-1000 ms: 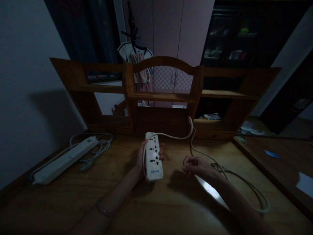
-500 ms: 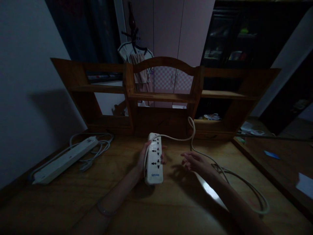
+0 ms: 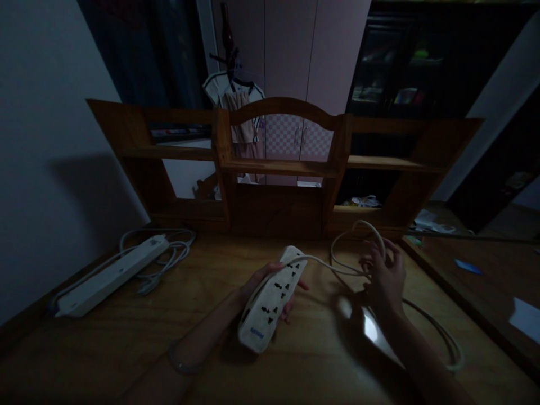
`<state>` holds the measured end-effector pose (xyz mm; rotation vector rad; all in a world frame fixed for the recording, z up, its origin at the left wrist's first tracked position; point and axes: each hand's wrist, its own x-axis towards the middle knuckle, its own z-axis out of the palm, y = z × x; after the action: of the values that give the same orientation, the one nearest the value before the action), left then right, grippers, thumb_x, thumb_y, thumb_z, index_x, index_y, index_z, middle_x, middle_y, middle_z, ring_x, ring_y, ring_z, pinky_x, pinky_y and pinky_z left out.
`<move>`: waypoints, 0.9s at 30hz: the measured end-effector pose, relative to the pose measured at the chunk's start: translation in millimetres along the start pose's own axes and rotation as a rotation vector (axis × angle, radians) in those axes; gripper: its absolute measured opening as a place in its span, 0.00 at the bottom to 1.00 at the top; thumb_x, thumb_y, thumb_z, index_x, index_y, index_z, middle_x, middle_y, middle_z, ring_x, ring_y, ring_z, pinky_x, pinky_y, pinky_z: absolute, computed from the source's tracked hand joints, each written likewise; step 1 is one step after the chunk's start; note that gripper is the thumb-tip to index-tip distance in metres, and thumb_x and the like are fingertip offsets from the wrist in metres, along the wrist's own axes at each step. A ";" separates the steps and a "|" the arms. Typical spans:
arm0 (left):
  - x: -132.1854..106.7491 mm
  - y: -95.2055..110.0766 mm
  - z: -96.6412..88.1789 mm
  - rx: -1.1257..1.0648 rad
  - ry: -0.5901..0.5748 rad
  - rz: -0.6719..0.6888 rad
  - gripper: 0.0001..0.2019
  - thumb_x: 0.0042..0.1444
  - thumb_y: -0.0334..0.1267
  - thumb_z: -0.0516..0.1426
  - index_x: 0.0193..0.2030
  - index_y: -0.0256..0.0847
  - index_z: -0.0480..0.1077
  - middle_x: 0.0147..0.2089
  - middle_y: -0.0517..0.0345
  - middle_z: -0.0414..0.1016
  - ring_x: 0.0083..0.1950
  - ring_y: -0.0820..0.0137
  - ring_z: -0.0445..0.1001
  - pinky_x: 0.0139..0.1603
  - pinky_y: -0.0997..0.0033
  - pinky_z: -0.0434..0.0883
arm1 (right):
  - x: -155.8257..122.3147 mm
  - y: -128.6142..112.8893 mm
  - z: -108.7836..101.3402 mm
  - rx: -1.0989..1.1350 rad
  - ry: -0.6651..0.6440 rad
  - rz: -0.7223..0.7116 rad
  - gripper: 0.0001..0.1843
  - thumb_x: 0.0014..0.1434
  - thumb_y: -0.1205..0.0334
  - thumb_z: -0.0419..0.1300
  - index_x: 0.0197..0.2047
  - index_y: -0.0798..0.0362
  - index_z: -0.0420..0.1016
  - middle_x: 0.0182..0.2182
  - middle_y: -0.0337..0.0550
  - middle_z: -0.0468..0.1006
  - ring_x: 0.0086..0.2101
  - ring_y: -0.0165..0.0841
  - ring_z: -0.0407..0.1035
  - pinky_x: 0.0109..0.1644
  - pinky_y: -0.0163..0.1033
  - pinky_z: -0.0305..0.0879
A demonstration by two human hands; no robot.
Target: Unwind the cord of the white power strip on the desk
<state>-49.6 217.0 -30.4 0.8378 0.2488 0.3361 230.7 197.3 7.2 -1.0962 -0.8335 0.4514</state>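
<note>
A white power strip (image 3: 274,301) with several sockets and blue lettering is tilted in my left hand (image 3: 264,278), whose fingers wrap under it and show at its right side. Its pale cord (image 3: 327,262) runs along the strip's left side, over the far end and across to the right. My right hand (image 3: 383,275) is closed around part of that cord above the desk, with a loop rising over the fingers. More of the cord curves down over the desk beyond my right forearm. The plug end cannot be made out.
On the left of the wooden desk (image 3: 202,349) lies a second white power strip (image 3: 113,275) with its cord bunched beside it. A wooden shelf unit (image 3: 278,166) stands along the back. At the right are a blue piece (image 3: 468,266) and white paper (image 3: 526,318).
My right hand has moved right and closed on the cord, drawing its loop rightward. My left hand has turned the power strip so its far end leans right and has come slightly nearer.
</note>
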 end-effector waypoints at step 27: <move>-2.6 11.1 -8.8 -0.178 0.261 0.484 0.22 0.55 0.47 0.53 0.47 0.30 0.71 0.27 0.52 0.71 0.25 0.67 0.70 0.36 0.63 0.70 | 72.6 -13.6 -48.7 -0.828 -0.027 -0.461 0.24 0.49 0.57 0.58 0.50 0.54 0.71 0.42 0.51 0.73 0.37 0.42 0.71 0.43 0.48 0.67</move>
<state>-57.2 228.9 -27.4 0.6701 0.2525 0.9121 312.9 213.0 35.9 -1.5850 -1.3075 -0.3082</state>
